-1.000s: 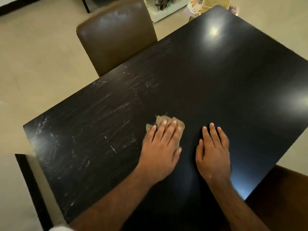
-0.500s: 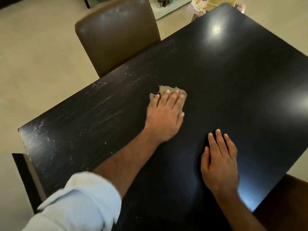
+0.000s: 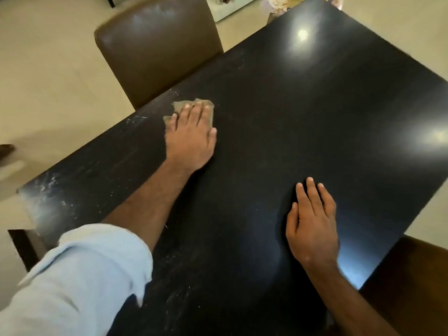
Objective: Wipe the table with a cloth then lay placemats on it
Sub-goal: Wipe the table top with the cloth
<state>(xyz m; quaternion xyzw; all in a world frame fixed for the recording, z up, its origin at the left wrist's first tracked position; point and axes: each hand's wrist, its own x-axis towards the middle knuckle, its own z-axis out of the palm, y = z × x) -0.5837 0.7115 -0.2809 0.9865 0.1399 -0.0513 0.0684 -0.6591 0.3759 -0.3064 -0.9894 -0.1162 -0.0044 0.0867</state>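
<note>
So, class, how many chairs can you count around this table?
2. One brown chair stands at the table's far left edge; another chair shows at the lower right. Others may be out of frame.

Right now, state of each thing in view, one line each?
cloth: crumpled flat on the table, pinned under the left hand.
left hand: palm down, fingers spread on the cloth, no grip closed.
right hand: empty, flat on the table.
table: streaked and dusty on its left part, glossy elsewhere; no placemats.
brown chair: pushed up to the table's edge.
</note>
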